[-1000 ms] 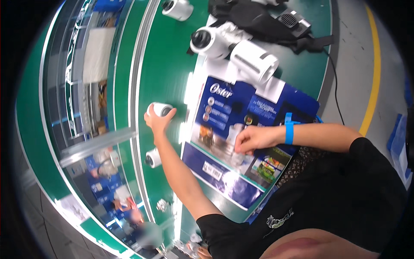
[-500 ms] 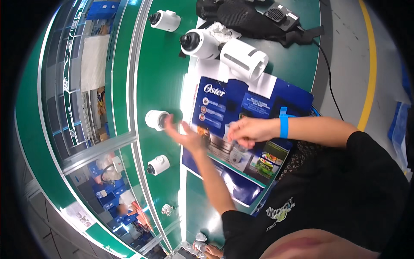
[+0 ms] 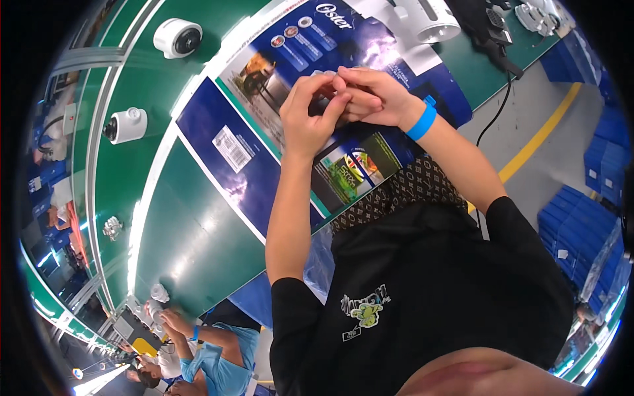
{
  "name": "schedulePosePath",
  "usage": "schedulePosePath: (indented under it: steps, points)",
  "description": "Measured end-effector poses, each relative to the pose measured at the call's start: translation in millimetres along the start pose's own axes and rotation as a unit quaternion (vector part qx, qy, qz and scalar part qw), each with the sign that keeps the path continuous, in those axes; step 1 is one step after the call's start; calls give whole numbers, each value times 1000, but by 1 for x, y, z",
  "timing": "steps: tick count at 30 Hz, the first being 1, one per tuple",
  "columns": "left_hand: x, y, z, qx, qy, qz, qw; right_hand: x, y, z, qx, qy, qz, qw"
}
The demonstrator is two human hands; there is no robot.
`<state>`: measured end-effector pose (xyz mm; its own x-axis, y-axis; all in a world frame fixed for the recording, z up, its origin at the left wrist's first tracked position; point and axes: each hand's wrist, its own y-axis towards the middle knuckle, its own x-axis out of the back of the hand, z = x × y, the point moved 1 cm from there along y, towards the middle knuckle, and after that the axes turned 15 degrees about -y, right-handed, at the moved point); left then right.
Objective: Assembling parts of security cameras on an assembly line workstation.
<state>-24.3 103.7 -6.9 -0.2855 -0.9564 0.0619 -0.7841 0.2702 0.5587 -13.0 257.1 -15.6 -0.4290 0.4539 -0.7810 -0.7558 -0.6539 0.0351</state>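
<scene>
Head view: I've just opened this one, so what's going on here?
A person's left hand and right hand meet at the fingertips above a blue printed sheet; whether they pinch something small is hidden. To the left, two white rounded parts lie on a green surface, neither touched by these hands. A co-worker sits at lower left.

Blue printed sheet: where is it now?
Head view, upper middle: the blue printed sheet lies on the green table, beneath the left hand and right hand.
</scene>
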Motion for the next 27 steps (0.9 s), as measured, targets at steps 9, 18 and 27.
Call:
schedulePosePath:
  steps: [9,18,27]
  points:
    - [-14,1,-3,-13,-30,-16,999,7,-13,2,-2,-57,-39,998]
    - [10,-2,-7,31,-80,-14,996,14,-7,-11,-23,-120,-77,989]
    - [24,-3,-4,227,-341,53,911,4,-11,-1,-48,-212,-36,975]
